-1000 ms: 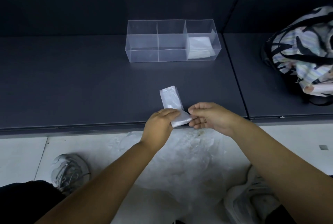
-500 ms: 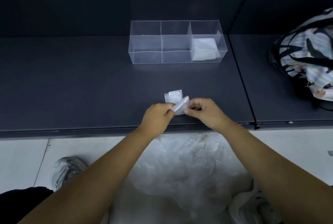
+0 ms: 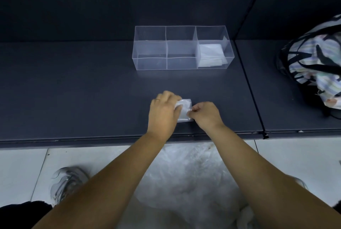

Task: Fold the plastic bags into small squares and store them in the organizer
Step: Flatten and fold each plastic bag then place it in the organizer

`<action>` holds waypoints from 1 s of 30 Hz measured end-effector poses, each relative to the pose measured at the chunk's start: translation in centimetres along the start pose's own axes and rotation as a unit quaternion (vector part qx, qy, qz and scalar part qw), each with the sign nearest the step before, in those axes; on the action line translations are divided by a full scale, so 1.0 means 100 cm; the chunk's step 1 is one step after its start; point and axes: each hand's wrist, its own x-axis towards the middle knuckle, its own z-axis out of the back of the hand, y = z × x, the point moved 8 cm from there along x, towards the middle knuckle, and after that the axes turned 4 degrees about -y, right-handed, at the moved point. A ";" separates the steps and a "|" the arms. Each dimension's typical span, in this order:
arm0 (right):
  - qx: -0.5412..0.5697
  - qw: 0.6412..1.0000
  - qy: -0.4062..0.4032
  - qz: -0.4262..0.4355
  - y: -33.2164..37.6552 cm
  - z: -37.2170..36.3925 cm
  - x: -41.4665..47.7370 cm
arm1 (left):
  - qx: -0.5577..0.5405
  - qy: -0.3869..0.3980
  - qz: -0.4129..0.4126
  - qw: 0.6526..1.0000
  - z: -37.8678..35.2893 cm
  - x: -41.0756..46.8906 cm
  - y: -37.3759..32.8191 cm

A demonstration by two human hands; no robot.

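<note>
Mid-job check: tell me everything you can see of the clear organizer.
The organizer is a clear, rigid-looking plastic box, long and open-topped, split by two dividers into three compartments side by side. It stands upright towards the back of the dark shelf. Its right compartment holds folded white bags; nothing shows in the other two. Neither the left hand nor the right hand touches it.

Left hand (image 3: 162,110): thin gold band ring (image 3: 158,100) on one finger, near knuckle. Forearms bare from wrist to frame edge. Well below left hand, off to its left: my grey-and-white mesh sneaker (image 3: 68,182), detail blurred. Further below left hand, at bottom-left corner: plain black trouser fabric (image 3: 22,214). Lower right of left hand: sliver of second pale sneaker (image 3: 301,182), mostly hidden behind forearm.
</note>
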 end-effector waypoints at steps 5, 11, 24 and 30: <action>0.011 1.000 -0.017 -0.008 0.001 0.001 -0.006 | 0.150 0.225 -0.054 0.961 -0.050 -0.024 0.024; -0.042 0.993 -0.113 -0.014 -0.003 -0.004 -0.030 | 0.188 0.249 -0.025 0.950 -0.055 -0.027 0.033; 0.118 0.990 -0.067 -0.034 0.001 -0.006 -0.021 | 0.062 0.211 0.168 0.961 -0.045 -0.047 0.016; 0.095 0.971 0.147 0.164 0.048 0.031 -0.035 | -0.374 0.272 0.285 0.840 -0.016 -0.017 0.007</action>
